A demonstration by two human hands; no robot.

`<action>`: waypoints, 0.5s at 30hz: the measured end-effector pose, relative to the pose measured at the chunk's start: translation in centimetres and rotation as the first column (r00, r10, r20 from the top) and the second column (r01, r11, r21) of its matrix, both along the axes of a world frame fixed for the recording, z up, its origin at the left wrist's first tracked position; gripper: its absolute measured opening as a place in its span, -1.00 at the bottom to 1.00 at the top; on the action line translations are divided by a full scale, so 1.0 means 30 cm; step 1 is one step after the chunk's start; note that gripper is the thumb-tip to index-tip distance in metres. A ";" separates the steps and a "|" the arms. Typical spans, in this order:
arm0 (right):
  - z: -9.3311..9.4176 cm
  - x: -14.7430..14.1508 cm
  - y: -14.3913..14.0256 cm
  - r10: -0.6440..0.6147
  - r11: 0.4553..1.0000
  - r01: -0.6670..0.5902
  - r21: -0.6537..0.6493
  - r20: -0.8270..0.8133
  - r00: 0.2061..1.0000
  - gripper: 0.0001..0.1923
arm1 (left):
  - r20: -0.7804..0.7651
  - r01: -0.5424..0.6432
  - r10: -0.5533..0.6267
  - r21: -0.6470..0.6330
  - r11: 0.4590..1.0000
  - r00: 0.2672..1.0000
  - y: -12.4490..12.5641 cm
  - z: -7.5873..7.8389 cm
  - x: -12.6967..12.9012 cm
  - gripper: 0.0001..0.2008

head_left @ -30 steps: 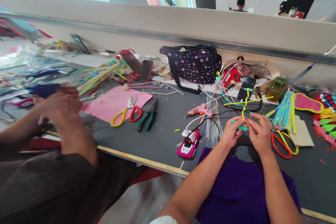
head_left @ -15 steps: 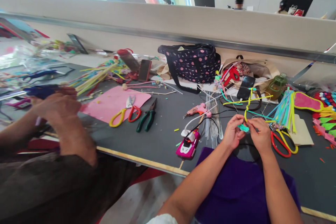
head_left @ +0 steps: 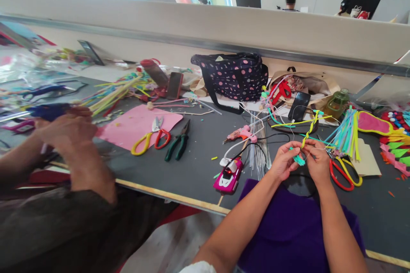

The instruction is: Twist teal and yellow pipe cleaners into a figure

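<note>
Between my two hands stands a twisted yellow pipe cleaner (head_left: 310,130) with a small teal tip at its top. My left hand (head_left: 283,163) pinches its lower end. Below the fingers hangs a fluffy teal piece (head_left: 299,160), close against the left fingertips. Closed fingers of my right hand (head_left: 316,158) meet the yellow stem from the other side. Thin pale wire or thread loops around the stem. Red-and-yellow-handled scissors (head_left: 341,175) lie just right of my right hand, their blades partly hidden.
A pink glue gun (head_left: 245,133) and magenta power strip (head_left: 229,178) with cords lie to the left. Pipe cleaners (head_left: 346,134), a phone (head_left: 299,106) and green bottle (head_left: 338,101) sit behind. A co-worker's blurred hands (head_left: 68,126) work at far left, near pliers (head_left: 178,140).
The yellow pipe cleaner now looks wound into a tighter spiral, and its loose end by my right hand no longer shows. Both hands stay close together. The view has shifted slightly.
</note>
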State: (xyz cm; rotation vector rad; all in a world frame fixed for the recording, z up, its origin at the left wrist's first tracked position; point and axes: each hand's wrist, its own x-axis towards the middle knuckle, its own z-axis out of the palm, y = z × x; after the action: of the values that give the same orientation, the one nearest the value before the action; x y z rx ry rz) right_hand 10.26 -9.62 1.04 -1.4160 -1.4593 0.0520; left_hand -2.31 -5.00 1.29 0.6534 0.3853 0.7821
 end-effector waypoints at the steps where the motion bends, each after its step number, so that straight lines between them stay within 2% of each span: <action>1: -0.002 0.000 0.000 -0.004 1.000 0.004 0.001 0.005 1.000 -0.78 | -0.005 -0.004 0.004 0.007 1.000 1.000 0.000 0.001 0.000 -0.67; 5: -0.008 -0.002 0.001 -0.041 0.999 0.040 0.014 0.032 0.999 -0.78 | -0.021 -0.045 0.046 0.046 0.998 0.999 0.001 0.000 0.005 -0.68; 9: 0.003 -0.012 0.000 -0.109 0.994 0.108 0.014 0.021 0.994 -0.77 | -0.073 -0.130 0.138 0.110 0.985 0.988 0.002 -0.005 0.008 -0.68; 12: 0.015 -0.024 -0.008 -0.191 0.980 0.198 0.032 -0.148 0.970 -0.76 | -0.130 -0.210 0.230 0.156 0.965 0.964 0.003 -0.006 0.010 -0.66; 15: 0.026 -0.039 -0.021 -0.275 0.941 0.328 0.086 -0.372 0.886 -0.82 | -0.184 -0.293 0.328 0.192 0.937 0.927 0.003 -0.004 0.012 -0.63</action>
State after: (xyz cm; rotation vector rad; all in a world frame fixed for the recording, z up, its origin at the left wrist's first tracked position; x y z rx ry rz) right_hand 9.10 -10.25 1.83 -1.4126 -0.9150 0.0024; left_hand -1.94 -4.90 1.17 0.8443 0.6380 1.0582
